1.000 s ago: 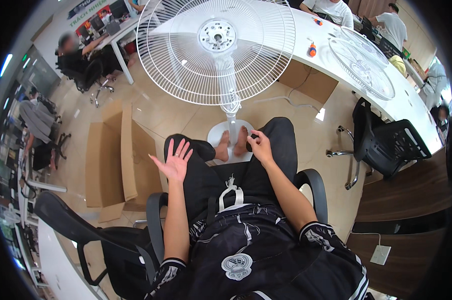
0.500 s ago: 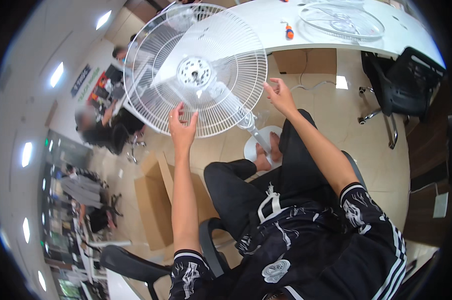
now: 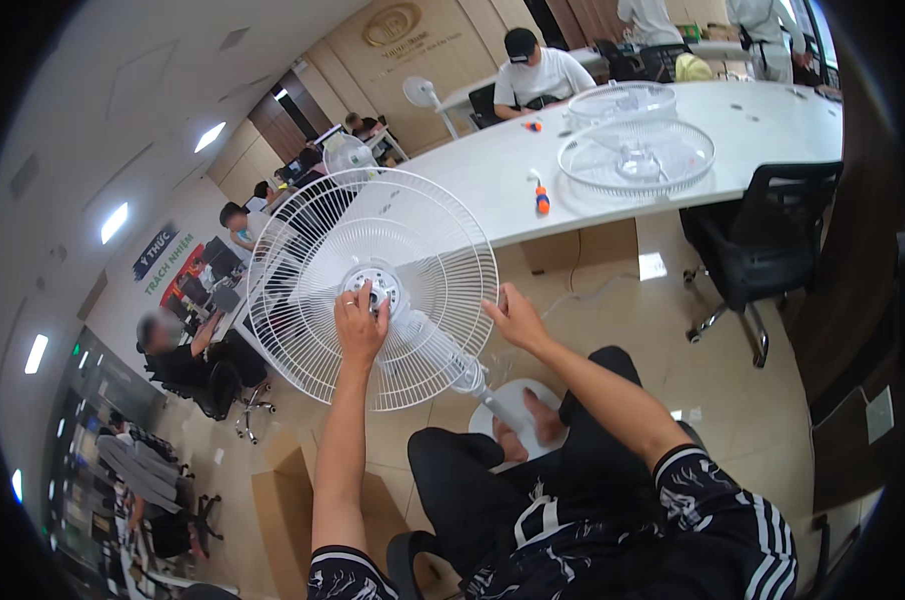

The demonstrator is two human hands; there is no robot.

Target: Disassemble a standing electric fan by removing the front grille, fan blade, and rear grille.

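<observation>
Left hand [image 3: 358, 330] now over the round white hub [image 3: 381, 272], fingers apart, circular white wire fan grille [image 3: 433, 245] centre-left, right hand [image 3: 516, 317] at its rim [image 3: 497, 278], fingers curled, grip unclear

by a wide fisheye camera worn on the head, the scene is looked down on and outward over the lap [image 3: 533, 490], with the white fan [image 3: 385, 278] seen close in front, the long white table [image 3: 483, 185] taken in farther off, and the ceiling [image 3: 123, 90] caught at the upper left.

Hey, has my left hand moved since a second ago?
Yes, forward: the left hand, short of the white fan guard then, is now at its hub.
</observation>
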